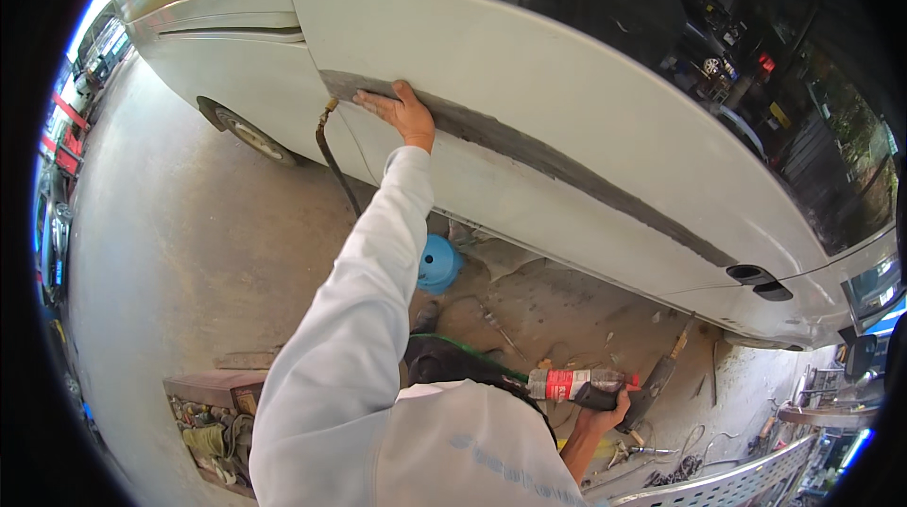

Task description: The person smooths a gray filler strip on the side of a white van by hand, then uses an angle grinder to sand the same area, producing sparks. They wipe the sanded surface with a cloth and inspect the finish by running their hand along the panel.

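Observation:
My left hand (404, 113) lies flat on the white side door (538, 103) of a van, fingers pointing left and thumb up. Under it runs a long grey band of what looks like sanded body filler (581, 170), reaching to the dark door handle (758, 281). Low at the right, my right hand (602, 420) is closed around a black cylindrical object (597, 397). Beside that is a clear plastic bottle (560, 385) with a red label. A long dark board with wooden ends (652, 390) passes behind my fingers; whether I hold it too is unclear.
A black hose with a brass fitting (326, 117) rises left of my left hand. Below the door stands a blue round plastic piece (438, 264), perhaps a stool. A box of tools and rags (212, 429) sits lower left. Cables, tools and a perforated metal rail (751, 479) occupy the lower right.

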### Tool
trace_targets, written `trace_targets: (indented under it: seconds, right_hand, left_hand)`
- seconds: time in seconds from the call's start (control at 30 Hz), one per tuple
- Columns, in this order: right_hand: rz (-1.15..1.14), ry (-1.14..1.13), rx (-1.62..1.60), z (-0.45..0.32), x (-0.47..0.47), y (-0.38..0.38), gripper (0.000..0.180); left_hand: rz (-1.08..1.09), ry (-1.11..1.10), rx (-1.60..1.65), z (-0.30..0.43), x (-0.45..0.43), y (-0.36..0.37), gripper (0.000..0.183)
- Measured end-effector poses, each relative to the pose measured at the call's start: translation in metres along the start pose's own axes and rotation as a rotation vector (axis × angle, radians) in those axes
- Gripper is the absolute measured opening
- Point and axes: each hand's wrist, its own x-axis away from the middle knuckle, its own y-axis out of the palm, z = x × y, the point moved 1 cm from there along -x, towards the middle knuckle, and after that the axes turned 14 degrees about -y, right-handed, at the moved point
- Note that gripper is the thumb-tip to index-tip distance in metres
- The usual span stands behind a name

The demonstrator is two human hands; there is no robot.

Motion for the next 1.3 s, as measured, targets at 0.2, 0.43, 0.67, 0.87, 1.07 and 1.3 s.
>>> trace_targets:
  seconds: [0.2, 0.43, 0.67, 0.87, 1.07, 1.3]
  right_hand:
    - [0.077, -0.055, 0.055, -0.001, -0.003, 0.011, 0.045]
    - [0.083, 0.026, 0.081, -0.01, -0.006, 0.023, 0.048]
    - [0.066, -0.087, 0.095, -0.014, -0.019, 0.018, 0.041]
    - [0.086, -0.089, 0.127, -0.028, -0.032, -0.006, 0.04]
    - [0.049, -0.026, 0.098, -0.018, -0.045, -0.009, 0.034]
    - [0.105, -0.01, 0.123, -0.015, -0.05, -0.004, 0.037]
  left_hand:
    - [0.103, 0.031, 0.096, 0.015, 0.034, 0.024, 0.099]
    - [0.052, 0.005, 0.072, 0.035, 0.026, -0.001, 0.111]
    - [0.07, 0.206, 0.056, 0.018, -0.024, -0.011, 0.108]
    - [0.097, 0.095, 0.165, 0.032, 0.026, -0.004, 0.104]
    - [0.128, 0.114, 0.099, 0.021, 0.098, 0.027, 0.09]
    - [0.067, 0.058, 0.149, 0.03, 0.152, 0.037, 0.101]
